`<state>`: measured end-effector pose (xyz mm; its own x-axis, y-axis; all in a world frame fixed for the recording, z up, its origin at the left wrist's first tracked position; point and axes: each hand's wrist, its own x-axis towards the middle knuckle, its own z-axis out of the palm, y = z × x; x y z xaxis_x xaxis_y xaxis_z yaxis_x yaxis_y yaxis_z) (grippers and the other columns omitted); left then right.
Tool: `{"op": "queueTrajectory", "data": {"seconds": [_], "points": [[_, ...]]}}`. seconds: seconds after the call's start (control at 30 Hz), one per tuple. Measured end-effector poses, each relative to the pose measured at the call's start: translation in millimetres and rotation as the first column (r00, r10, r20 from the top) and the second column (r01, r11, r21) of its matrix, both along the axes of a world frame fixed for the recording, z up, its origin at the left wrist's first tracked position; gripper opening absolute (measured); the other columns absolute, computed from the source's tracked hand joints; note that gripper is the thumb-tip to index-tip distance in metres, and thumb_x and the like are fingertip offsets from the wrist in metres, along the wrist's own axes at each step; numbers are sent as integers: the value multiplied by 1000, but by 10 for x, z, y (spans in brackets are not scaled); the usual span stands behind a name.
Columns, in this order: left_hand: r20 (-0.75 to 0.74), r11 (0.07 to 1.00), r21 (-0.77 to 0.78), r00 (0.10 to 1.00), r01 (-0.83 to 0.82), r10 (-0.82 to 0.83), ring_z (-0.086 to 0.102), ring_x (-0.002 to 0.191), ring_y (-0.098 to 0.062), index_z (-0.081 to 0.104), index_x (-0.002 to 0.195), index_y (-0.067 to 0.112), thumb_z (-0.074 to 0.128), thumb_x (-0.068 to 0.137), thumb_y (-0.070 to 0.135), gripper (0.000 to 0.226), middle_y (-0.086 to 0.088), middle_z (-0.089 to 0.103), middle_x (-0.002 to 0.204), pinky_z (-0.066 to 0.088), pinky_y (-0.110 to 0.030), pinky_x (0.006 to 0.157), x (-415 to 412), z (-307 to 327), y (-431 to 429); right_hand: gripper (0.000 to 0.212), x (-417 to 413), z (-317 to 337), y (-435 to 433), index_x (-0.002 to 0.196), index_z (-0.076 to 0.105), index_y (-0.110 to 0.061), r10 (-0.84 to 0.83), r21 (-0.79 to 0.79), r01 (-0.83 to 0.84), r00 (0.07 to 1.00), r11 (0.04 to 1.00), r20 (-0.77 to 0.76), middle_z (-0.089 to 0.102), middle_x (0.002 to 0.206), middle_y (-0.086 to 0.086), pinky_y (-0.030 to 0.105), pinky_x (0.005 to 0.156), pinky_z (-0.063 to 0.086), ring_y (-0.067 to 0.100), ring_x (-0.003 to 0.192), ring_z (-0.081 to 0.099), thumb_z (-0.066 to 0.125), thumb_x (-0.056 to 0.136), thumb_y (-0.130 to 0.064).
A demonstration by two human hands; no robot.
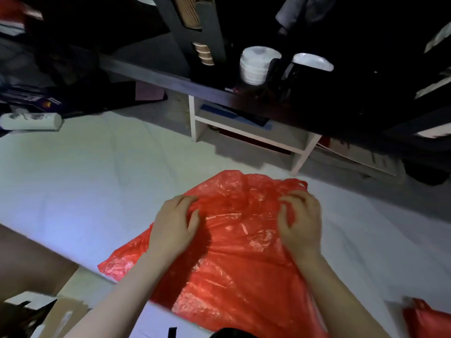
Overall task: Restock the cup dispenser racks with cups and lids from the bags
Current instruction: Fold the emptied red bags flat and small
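Note:
A large red plastic bag [234,252] lies crumpled on the white sheet [97,181] in front of me. My left hand [173,225] rests on the bag's left upper part, its fingers bent and pressing into the film. My right hand [302,223] is on the bag's right upper part near a handle loop, its fingers curled and pinching the plastic. What is inside the bag is hidden. On the dark shelf [158,76] behind stand a black cup dispenser rack [195,28] holding brown cups, a stack of white lids [256,64] and a second white stack [312,61].
A second red bag [427,318] pokes in at the bottom right. A white roll [31,121] lies at the left edge. A white low shelf frame [249,132] stands under the dark shelf. Cardboard boxes [48,313] sit at the bottom left.

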<state>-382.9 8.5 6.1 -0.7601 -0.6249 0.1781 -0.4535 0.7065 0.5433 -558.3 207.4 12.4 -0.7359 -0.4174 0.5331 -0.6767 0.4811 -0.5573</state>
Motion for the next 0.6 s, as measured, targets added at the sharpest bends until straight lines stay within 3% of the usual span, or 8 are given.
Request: {"op": "queueTrajectory", "data": {"seconds": [0.1,0.17,0.23,0.3,0.4,0.43,0.5,0.6], "points": [[-43,995,-52,995,88,-91,54,109,-33,62,121,13,58,78,7,44,-11,59,120,41,-39,96,-283,119,-13,24,-452,27,190,99,66,-13,-181,-81,193,975,978,130,53,107,8,24,88,39,24,104,51,46,85,-10],[3,969,-144,979,201,-203,51,116,-40,60,126,13,63,65,-6,64,-20,52,131,42,-46,99,-456,120,-19,40,-723,-127,311,114,63,-18,-236,72,225,930,972,281,48,123,10,24,94,37,22,115,47,45,86,4],[168,934,-192,948,300,-270,37,132,-39,51,135,21,64,61,-2,78,-21,33,149,34,-50,107,-606,99,-17,55,-886,-282,391,130,54,-26,-165,232,79,911,969,378,35,143,11,25,106,28,13,128,35,45,87,6],[352,920,-177,895,350,-273,17,143,-32,41,140,33,63,68,14,77,-12,10,158,20,-51,114,-711,24,-21,60,-978,-346,389,131,42,-53,-67,313,-78,901,947,429,22,154,7,42,115,23,22,140,22,49,91,-9],[355,928,-121,889,352,-290,16,144,-27,45,134,28,61,77,34,59,-9,7,159,17,-48,114,-814,-91,-52,36,-1046,-344,283,108,22,-86,-45,446,-102,950,889,308,19,156,-4,52,114,21,24,143,17,41,85,-67],[306,938,-65,901,341,-307,21,143,-26,49,129,23,61,79,34,53,-10,13,158,21,-44,114,-835,-108,-62,43,-1094,-383,245,113,18,-83,-19,463,-114,962,879,273,18,155,-11,52,114,22,20,142,19,37,74,-85],[219,945,35,920,325,-325,31,139,-24,55,119,16,65,79,30,43,-11,25,154,30,-34,111,-866,-133,-98,64,-1177,-487,187,123,31,-69,7,458,-130,966,879,260,24,153,-12,49,114,24,17,140,24,35,64,-92],[168,960,105,947,259,-274,51,120,-23,58,108,13,60,73,28,38,-5,51,134,39,-25,92,-852,-161,-137,21,-1213,-461,139,100,62,-35,6,411,-130,957,902,289,56,127,5,46,104,39,25,120,49,51,83,-43]]}}
